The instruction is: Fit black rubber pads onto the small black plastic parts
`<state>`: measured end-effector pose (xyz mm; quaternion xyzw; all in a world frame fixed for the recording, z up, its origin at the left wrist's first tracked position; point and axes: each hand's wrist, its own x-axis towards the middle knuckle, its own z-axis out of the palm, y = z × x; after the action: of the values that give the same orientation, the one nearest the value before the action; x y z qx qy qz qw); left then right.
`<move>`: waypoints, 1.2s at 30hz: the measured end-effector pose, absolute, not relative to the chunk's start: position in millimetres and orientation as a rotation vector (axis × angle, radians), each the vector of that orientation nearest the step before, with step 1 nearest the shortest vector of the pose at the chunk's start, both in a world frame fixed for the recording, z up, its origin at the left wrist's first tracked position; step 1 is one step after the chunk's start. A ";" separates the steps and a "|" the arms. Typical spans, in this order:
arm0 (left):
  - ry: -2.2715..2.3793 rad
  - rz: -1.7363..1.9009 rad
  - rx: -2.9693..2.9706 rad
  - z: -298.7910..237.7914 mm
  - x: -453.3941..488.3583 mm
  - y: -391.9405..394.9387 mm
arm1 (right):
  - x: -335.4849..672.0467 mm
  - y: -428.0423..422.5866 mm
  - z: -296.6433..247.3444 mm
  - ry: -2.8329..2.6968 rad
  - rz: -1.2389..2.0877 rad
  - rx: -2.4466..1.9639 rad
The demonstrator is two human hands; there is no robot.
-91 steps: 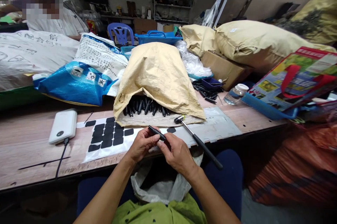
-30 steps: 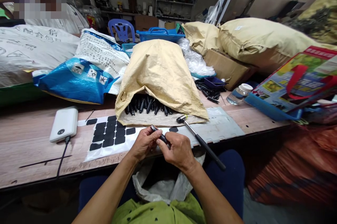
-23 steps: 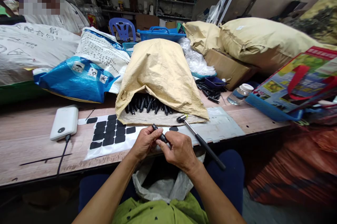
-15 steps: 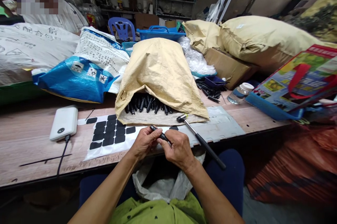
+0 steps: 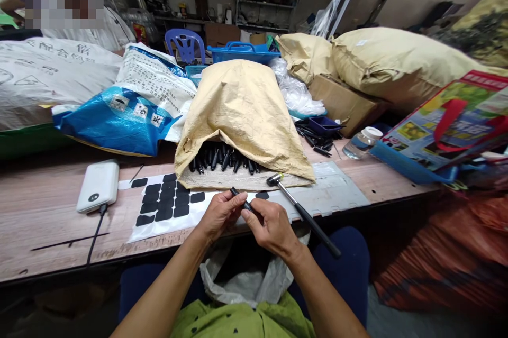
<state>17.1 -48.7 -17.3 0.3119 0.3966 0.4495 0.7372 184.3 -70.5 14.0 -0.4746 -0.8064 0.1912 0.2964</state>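
Note:
Between my two hands is a slim black pen-shaped piece (image 5: 234, 190), tilted with its upper end to the left. My left hand (image 5: 217, 213) pinches it near that upper end. The fingers of my right hand (image 5: 274, 224) close around its lower end and partly hide it. Just beyond my hands, several similar black pieces (image 5: 225, 159) lie in the mouth of a tan woven sack (image 5: 242, 100). A hammer (image 5: 307, 217) with a black handle rests right of my right hand, its head by the sack's edge and its handle jutting over the table edge.
Black square pads on a white sheet (image 5: 137, 232) lie left of my hands, beside a white power bank (image 5: 97, 185) with a cable. An open white sack (image 5: 242, 288) is in my lap. At right stand a lidded jar (image 5: 362, 142) and a printed bag (image 5: 448, 121).
My right-hand fingers have shifted along the black piece, and less of it shows between my hands. The view has tilted slightly. The hammer and the tan sack stay in place.

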 end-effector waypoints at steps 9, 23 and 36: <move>0.882 1.052 0.734 -13.9 19.4 -46.6 | 181.0 -66.9 5.3 -2.057 0.495 -1.267; 0.777 1.000 0.698 -17.2 12.6 -45.6 | 187.9 -72.5 0.2 -1.877 0.808 -1.271; 0.700 0.968 0.712 -24.4 8.3 -46.4 | 186.4 -73.2 1.9 -1.836 0.847 -1.289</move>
<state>8.3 -46.4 -24.4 0.3282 0.3225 0.4458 0.7678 186.4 -73.2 1.9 -0.5009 -0.7133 0.3292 0.3632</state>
